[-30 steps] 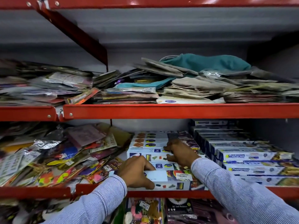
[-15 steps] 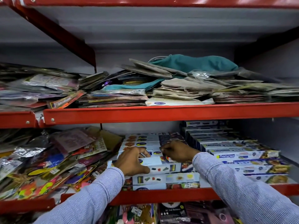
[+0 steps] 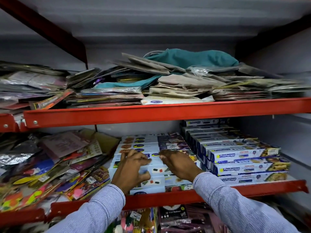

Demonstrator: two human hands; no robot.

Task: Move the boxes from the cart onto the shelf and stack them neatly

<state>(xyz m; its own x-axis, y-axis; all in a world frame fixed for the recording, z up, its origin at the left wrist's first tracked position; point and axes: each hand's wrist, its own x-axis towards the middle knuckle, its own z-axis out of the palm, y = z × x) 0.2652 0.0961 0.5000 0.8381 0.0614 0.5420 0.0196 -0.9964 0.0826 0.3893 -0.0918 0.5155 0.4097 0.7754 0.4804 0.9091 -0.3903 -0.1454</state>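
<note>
Lying boxes, long axes left-right.

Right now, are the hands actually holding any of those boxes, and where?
Nothing is lifted. Left hand and right hand rest fingers-down on top of the pale blue cardboard boxes; a closed grip cannot be told.

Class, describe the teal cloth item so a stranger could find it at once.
Start at the upper red shelf. On its right half lies a heap of grey-brown paper bags. The teal cloth bag crowns that heap, the only bulky, soft, blue-green thing among flat packets.
</note>
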